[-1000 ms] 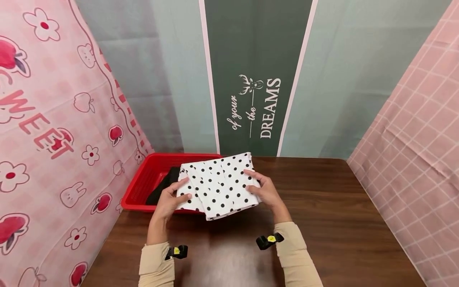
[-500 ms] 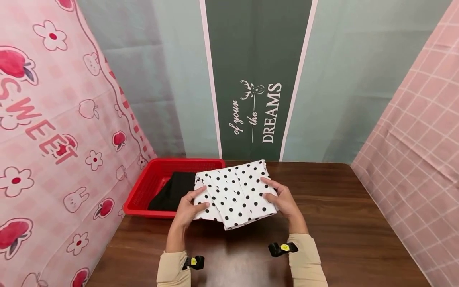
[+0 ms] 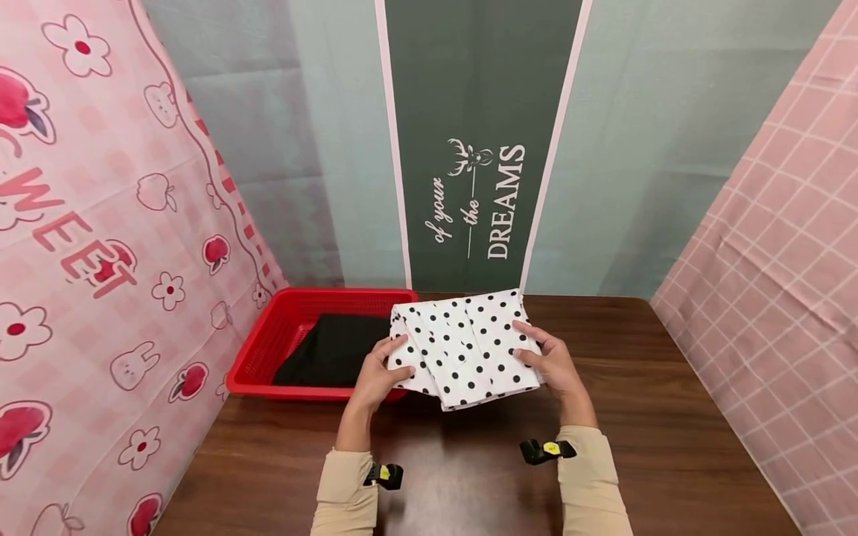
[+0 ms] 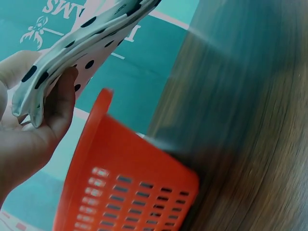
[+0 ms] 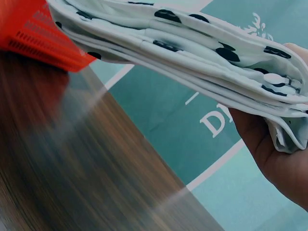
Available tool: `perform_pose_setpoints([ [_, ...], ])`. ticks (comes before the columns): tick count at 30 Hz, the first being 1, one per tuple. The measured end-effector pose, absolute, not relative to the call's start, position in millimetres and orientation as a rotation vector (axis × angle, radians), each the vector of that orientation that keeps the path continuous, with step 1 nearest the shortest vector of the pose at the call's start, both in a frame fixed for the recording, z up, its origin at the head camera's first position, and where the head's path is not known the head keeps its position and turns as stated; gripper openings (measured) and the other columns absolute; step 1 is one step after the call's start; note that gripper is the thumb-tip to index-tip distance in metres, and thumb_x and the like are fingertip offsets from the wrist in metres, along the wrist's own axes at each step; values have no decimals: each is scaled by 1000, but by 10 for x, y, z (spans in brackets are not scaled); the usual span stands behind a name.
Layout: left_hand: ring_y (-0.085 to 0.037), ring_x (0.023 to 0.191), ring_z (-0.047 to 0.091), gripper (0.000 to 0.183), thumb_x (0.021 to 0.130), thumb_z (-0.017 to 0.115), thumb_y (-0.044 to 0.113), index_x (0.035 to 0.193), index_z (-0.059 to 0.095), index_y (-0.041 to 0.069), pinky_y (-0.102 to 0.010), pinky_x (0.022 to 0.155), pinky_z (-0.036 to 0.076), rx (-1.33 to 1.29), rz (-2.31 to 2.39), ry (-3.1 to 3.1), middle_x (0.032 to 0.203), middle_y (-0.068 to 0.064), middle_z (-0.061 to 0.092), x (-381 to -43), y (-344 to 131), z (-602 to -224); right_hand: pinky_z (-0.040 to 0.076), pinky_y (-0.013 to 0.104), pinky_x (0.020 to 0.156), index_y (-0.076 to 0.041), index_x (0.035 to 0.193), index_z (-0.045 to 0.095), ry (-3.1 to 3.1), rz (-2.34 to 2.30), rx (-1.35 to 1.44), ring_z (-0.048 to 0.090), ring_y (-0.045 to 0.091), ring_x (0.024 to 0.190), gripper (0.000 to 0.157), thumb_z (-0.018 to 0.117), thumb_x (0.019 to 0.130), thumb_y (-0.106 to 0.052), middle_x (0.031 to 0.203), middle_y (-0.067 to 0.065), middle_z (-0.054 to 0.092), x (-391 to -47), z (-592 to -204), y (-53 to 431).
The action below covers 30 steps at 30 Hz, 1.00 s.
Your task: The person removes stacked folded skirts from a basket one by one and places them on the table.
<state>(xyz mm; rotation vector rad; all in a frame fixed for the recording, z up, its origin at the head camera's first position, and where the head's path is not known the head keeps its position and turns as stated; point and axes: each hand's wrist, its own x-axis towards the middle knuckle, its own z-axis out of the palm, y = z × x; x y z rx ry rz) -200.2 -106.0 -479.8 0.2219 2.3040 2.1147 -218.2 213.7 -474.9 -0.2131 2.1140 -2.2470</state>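
A folded white garment with black polka dots [image 3: 462, 350] hangs in the air between both hands, over the table and just right of the red basket. My left hand [image 3: 380, 374] pinches its left edge, thumb on top and fingers beneath, as the left wrist view shows. On the opposite edge my right hand [image 3: 551, 365] grips the cloth the same way. Several stacked fabric layers and a small white zipper pull [image 5: 275, 78] show along the near side in the right wrist view. The garment's exact kind cannot be told while folded.
The red plastic basket [image 3: 251, 365] with slotted walls stands at the back left of the brown wooden table [image 3: 643, 417]. Folded black cloth [image 3: 328, 350] lies in it. Printed curtains hang at the left, back and right.
Both hands have carried the dotted garment rightward, from over the basket to beside it. More of the black cloth in the basket now shows. The grip looks the same.
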Motion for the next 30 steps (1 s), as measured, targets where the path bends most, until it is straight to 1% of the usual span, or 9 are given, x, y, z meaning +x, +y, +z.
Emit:
perform_pose_setpoints([
  [3, -29, 116, 44, 62, 75, 69, -7, 134, 48, -1, -22, 74, 47, 222, 2099, 2313, 142, -18, 31, -2071, -991, -4803, 54, 30, 60, 0, 134, 48, 2108, -2257, -169, 65, 16, 72, 54, 65, 83, 4, 110, 6, 60, -2237, -4777, 2207],
  [6, -28, 123, 37, 65, 75, 69, -6, 135, 47, 1, -29, 84, 44, 229, 2046, 2349, 144, -16, 31, -2130, -904, -4807, 54, 31, 59, -3, 134, 49, 2079, -2283, -110, 66, 17, 71, 53, 65, 84, 3, 111, 3, 59, -2293, -4835, 2288],
  [10, -30, 132, 24, 68, 74, 69, -4, 137, 45, 2, -41, 98, 34, 243, 1951, 2402, 146, -18, 27, -2196, -783, -4823, 54, 31, 59, -5, 134, 50, 2024, -2323, -69, 66, 17, 72, 52, 63, 84, 5, 109, 0, 60, -2354, -4925, 2381],
  [13, -33, 133, 23, 71, 74, 70, -3, 139, 42, 2, -46, 101, 31, 261, 1902, 2426, 147, -20, 25, -2243, -695, -4816, 54, 30, 58, -7, 132, 53, 1990, -2352, -39, 66, 16, 71, 50, 62, 84, 6, 106, -2, 61, -2410, -4983, 2440],
  [19, -33, 130, 28, 70, 74, 69, -3, 138, 42, 1, -45, 96, 36, 283, 1847, 2461, 145, -20, 26, -2357, -512, -4844, 53, 28, 55, -13, 128, 59, 1984, -2357, 103, 65, 15, 67, 47, 63, 84, 3, 103, -5, 61, -2515, -5058, 2553],
  [22, -32, 127, 32, 67, 73, 69, -3, 136, 45, 1, -41, 91, 40, 246, 1821, 2506, 143, -19, 30, -2423, -431, -4872, 53, 29, 55, -13, 130, 57, 1997, -2313, 163, 65, 15, 66, 46, 64, 86, -1, 99, -4, 62, -2570, -5089, 2589],
  [24, -31, 124, 36, 66, 73, 68, -4, 135, 46, 1, -37, 83, 44, 224, 1805, 2527, 142, -19, 32, -2466, -374, -4887, 53, 28, 55, -13, 131, 56, 2005, -2288, 190, 65, 15, 65, 46, 63, 87, -3, 96, -3, 62, -2600, -5107, 2612],
  [28, -29, 120, 39, 66, 73, 67, -6, 135, 46, -1, -31, 74, 45, 198, 1759, 2549, 141, -19, 34, -2563, -253, -4947, 52, 26, 54, -10, 133, 53, 1999, -2286, 209, 64, 13, 63, 48, 62, 87, -2, 92, -4, 64, -2647, -5149, 2682],
  [30, -29, 120, 39, 67, 72, 68, -6, 135, 46, -1, -30, 74, 44, 186, 1726, 2573, 141, -19, 34, -2601, -201, -4996, 52, 25, 54, -8, 134, 51, 1992, -2300, 215, 63, 12, 62, 49, 62, 86, 0, 90, -4, 64, -2664, -5179, 2711],
])
